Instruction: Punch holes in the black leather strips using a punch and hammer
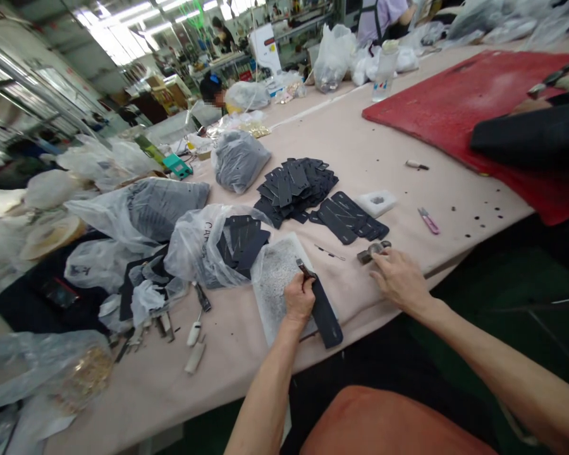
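Observation:
My left hand (298, 302) grips a small metal punch tool (306, 270), its tip set on the top end of a black strap piece (325, 314) that lies on a pale scarred cutting pad (277, 278). My right hand (398, 276) rests on the table edge with its fingers on a small metal hammer head (372, 251). Beyond lie a fanned row of black strap pieces (348, 217) and a bigger heap of them (294, 183).
Plastic bags of black pieces (220, 243) crowd the left side, with small tools (195, 328) near the front edge. A white dish (376, 202), pink snips (428, 221) and a red mat (474, 107) sit to the right. Other people work at the far end.

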Motion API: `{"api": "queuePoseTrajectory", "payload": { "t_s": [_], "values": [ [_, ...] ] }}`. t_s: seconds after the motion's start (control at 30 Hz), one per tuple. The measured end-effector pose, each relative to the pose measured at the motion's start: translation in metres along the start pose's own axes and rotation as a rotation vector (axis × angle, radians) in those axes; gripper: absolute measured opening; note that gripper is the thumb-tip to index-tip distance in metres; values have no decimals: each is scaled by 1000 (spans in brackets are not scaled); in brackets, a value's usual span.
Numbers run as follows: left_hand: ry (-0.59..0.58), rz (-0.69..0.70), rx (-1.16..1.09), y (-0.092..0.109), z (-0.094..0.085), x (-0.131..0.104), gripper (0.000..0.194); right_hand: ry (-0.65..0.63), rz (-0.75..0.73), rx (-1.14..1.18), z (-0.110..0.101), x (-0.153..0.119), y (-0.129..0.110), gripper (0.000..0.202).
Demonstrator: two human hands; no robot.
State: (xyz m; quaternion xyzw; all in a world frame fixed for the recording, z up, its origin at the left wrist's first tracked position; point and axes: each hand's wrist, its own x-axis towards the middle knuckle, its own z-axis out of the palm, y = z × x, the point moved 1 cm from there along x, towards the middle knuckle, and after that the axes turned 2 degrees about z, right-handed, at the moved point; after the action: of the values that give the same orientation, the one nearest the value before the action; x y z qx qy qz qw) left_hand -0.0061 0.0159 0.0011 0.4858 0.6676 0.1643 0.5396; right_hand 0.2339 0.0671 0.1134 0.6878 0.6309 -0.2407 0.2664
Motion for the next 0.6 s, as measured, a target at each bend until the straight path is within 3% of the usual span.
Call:
{"api": "queuePoseTrajectory", "payload": {
  "t_s": [0.03, 0.13, 0.23, 0.37, 0.6],
  "values": [
    [-2, -5, 6, 0, -1, 0, 15, -11, -23, 83, 3, -3, -19, 41],
    [-7, -18, 21, -1, -3, 0, 17, -309, 77, 405, 23, -17, -79, 40],
    [-2, -70, -29, 0, -4, 2, 19, -388, 97, 382, 43, -30, -118, 39],
    [83, -207, -137, 4, -10, 6, 20, -358, 123, 350, 55, -32, -124, 33],
    [139, -357, -354, -3, -9, 11, 25, -408, 180, 319, 49, -25, -117, 28]
  ]
}}
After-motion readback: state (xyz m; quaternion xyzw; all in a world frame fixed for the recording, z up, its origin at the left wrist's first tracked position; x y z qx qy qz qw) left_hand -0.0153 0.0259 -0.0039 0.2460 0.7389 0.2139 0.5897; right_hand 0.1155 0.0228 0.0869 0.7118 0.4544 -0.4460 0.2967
